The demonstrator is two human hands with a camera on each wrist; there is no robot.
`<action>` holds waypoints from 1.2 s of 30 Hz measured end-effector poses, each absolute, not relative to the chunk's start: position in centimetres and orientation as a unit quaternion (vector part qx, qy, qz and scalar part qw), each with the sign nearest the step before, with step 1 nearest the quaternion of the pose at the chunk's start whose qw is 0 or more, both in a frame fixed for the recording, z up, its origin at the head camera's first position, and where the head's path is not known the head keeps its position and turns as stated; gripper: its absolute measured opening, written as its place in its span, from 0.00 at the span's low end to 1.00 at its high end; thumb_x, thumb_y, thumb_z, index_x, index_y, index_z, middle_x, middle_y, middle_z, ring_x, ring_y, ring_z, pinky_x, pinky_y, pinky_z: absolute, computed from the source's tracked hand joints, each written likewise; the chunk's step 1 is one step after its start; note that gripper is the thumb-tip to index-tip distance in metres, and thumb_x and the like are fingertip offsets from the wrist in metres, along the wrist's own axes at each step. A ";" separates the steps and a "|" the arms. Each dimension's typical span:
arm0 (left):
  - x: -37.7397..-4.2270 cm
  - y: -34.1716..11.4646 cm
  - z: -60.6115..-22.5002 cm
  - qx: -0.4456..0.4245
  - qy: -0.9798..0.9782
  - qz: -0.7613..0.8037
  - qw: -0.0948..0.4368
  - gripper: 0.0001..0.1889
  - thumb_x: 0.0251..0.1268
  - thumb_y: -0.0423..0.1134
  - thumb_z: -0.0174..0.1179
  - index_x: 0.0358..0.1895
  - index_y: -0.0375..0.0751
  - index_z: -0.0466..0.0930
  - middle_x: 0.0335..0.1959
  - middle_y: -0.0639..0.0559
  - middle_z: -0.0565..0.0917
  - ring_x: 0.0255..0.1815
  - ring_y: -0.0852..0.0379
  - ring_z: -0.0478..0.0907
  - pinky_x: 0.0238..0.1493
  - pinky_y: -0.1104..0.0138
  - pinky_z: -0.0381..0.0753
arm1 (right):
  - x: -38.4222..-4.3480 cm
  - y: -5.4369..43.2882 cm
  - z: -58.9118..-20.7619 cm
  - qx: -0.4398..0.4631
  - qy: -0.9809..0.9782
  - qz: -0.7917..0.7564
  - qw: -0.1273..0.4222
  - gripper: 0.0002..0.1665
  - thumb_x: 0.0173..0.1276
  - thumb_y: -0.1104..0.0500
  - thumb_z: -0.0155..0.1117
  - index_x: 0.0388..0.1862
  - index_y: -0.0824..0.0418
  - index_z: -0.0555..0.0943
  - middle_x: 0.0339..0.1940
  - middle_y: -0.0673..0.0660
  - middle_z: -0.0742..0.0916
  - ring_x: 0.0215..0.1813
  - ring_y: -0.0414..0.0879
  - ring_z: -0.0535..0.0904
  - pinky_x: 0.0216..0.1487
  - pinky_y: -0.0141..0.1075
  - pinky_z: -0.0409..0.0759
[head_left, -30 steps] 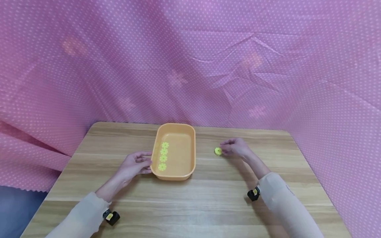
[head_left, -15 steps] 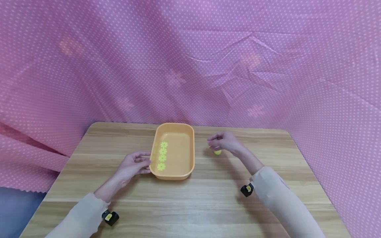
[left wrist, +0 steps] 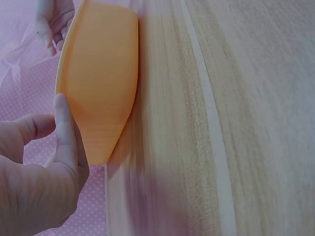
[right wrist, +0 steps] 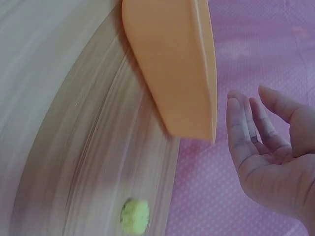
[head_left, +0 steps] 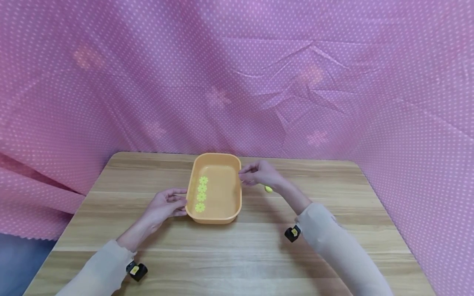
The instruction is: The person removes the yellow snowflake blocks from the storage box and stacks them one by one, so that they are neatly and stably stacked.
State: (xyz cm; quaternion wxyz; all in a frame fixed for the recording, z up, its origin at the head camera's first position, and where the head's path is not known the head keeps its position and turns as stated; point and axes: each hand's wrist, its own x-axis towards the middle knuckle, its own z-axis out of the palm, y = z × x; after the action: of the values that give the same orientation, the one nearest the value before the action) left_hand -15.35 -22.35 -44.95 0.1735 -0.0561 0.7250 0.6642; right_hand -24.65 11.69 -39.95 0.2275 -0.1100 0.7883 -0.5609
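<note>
An orange tray (head_left: 222,193) stands on the table, with several yellow flower-shaped pieces (head_left: 201,188) in a row along the left of its floor. My left hand (head_left: 167,204) rests fingertips on the tray's left side; in the left wrist view one digit (left wrist: 64,123) lies straight against the rim. At the right rim is my right hand (head_left: 261,173), its fingers loosely bent. The right wrist view shows a gap between thumb and fingers (right wrist: 236,118) and nothing visible held. A small yellow stack (right wrist: 135,216) lies on the table, partly hidden by my right wrist in the head view.
The wooden table (head_left: 237,255) ends just behind the tray. Pink dotted cloth (head_left: 237,82) hangs around its back and sides. Each sleeve cuff carries a small black camera, one on the left (head_left: 137,271) and one on the right (head_left: 292,233).
My right hand has moved left from beside the yellow stack to the tray's right rim. The left hand stays at the tray, and the row of flowers looks the same.
</note>
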 end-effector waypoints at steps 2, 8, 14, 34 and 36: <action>-15.4 -22.4 -44.9 -0.055 0.726 0.664 0.173 0.28 0.77 0.28 0.59 0.76 0.27 0.64 0.51 0.42 0.82 0.42 0.58 0.88 0.50 0.68 0.95 | -24.6 11.0 -39.9 -0.122 0.786 -0.560 0.233 0.15 0.72 0.63 0.71 0.53 0.71 0.85 0.46 0.70 0.91 0.41 0.50 0.91 0.62 0.58 0.91; -15.5 -22.4 -44.9 -0.050 0.724 0.665 0.175 0.28 0.77 0.29 0.59 0.76 0.26 0.64 0.51 0.43 0.83 0.42 0.58 0.88 0.50 0.68 0.95 | -24.5 8.6 -39.7 -0.134 0.786 -0.547 0.255 0.15 0.71 0.62 0.71 0.53 0.69 0.86 0.51 0.75 0.89 0.38 0.44 0.90 0.53 0.44 0.96; -15.5 -22.5 -44.8 -0.049 0.722 0.667 0.176 0.28 0.77 0.28 0.58 0.76 0.25 0.63 0.51 0.41 0.83 0.42 0.57 0.88 0.50 0.68 0.95 | -24.5 6.4 -40.0 -0.150 0.781 -0.544 0.267 0.15 0.70 0.65 0.72 0.52 0.72 0.86 0.50 0.75 0.89 0.37 0.46 0.90 0.59 0.56 0.93; -15.7 -22.5 -44.7 -0.051 0.722 0.667 0.178 0.28 0.76 0.27 0.59 0.75 0.25 0.64 0.51 0.40 0.83 0.40 0.57 0.88 0.50 0.67 0.96 | -24.5 2.1 -42.8 -0.177 0.795 -0.501 0.293 0.14 0.67 0.65 0.74 0.48 0.72 0.87 0.42 0.69 0.93 0.35 0.50 0.92 0.45 0.41 0.97; -15.8 -22.4 -44.7 -0.050 0.723 0.666 0.177 0.28 0.76 0.28 0.59 0.75 0.25 0.64 0.50 0.41 0.83 0.40 0.57 0.88 0.49 0.68 0.96 | -24.4 1.8 -43.1 -0.181 0.795 -0.496 0.298 0.13 0.67 0.66 0.74 0.48 0.73 0.87 0.42 0.70 0.93 0.35 0.49 0.92 0.43 0.39 0.97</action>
State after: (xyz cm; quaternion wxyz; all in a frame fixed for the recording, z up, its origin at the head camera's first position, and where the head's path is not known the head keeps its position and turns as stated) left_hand -15.76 -22.41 -44.67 0.1774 -0.0503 0.7231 0.6657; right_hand -24.44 1.76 -43.14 0.2977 -0.1808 0.7951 -0.4964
